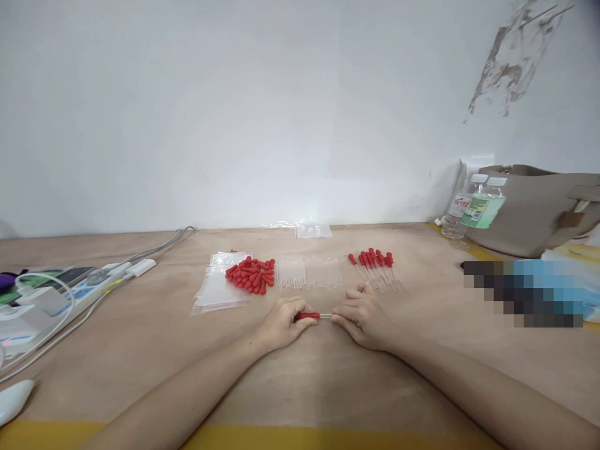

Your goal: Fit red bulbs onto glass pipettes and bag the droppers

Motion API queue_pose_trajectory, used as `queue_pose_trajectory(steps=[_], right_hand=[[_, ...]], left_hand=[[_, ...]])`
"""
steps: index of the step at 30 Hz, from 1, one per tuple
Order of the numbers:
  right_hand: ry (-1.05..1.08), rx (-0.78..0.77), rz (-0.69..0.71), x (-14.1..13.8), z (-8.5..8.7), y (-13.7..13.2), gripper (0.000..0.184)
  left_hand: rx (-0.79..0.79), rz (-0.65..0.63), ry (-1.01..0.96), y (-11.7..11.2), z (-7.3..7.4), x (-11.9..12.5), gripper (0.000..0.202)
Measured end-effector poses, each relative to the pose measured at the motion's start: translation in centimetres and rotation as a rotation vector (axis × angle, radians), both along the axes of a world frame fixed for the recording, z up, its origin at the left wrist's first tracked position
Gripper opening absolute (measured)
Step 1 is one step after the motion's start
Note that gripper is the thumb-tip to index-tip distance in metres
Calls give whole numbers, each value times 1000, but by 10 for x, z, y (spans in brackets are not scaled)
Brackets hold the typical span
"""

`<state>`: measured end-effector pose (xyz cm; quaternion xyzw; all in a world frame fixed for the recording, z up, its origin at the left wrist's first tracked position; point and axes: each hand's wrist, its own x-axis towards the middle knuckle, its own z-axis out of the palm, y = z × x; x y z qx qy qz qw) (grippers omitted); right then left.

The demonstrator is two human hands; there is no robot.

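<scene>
Forearms [197, 382] [469, 377] lead to hands [282, 324] [368, 320] holding red bulb [310, 315] and tube [325, 316], bottle labels [476, 211] illegible.

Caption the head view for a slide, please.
Left hand pinches a red, rubber-like bulb; a slender clear tube spans from its end to the right hand's fingertips.

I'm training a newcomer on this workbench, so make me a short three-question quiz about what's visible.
1. Which hand grips the single small, red, tapered bulb?
2. True or false: the pile of loose red bulbs lies right of the row of thin clear tubes.
3. What lies beside the stack of flat, clear plastic bags? a) taupe handbag b) pile of loose red bulbs c) clear plastic bottles

Key: 1. The left hand. 2. False. 3. b.
</scene>
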<state>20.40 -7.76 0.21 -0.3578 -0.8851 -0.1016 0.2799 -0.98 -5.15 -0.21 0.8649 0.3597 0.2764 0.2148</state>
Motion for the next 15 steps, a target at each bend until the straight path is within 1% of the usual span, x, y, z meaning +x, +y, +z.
queue_pose_trajectory(steps=[7,10,15], right_hand=[[-12,-147,-27,-5,8,-3,31],[-21,-181,-41,-9,9,-3,32],[-50,-246,-58,-12,14,-3,32]], left_hand=[[1,-66,-11,-1,6,0,20],[15,-52,8,-1,7,2,20],[2,-53,-5,0,5,2,21]])
